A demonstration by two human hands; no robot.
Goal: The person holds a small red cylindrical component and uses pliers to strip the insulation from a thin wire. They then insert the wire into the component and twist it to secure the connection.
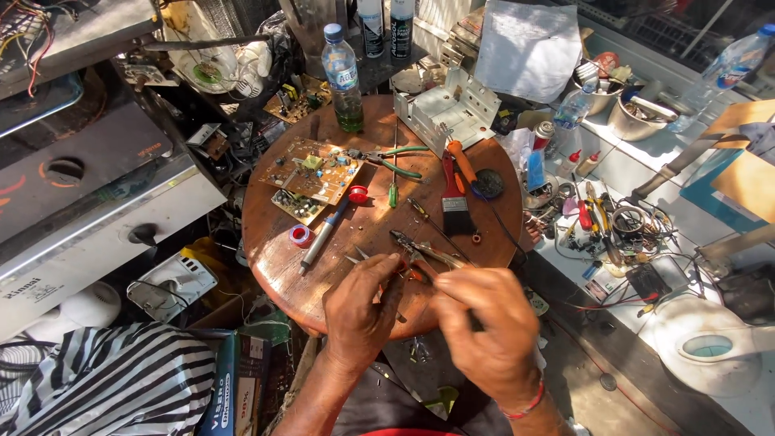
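**Both hands at round wooden table's near edge**

Round wooden table, crowded. One green-tinted plastic bottle upright at far edge, blue cap, pale label band. Two tan circuit boards left of centre. One red-handled brush. Right hand clenched around pliers. Left hand pinching a small part; unclear what.

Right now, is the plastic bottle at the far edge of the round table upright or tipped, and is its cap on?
Upright and capped: the plastic bottle stands on its base on the round wooden table, blue cap on top, greenish liquid low inside.
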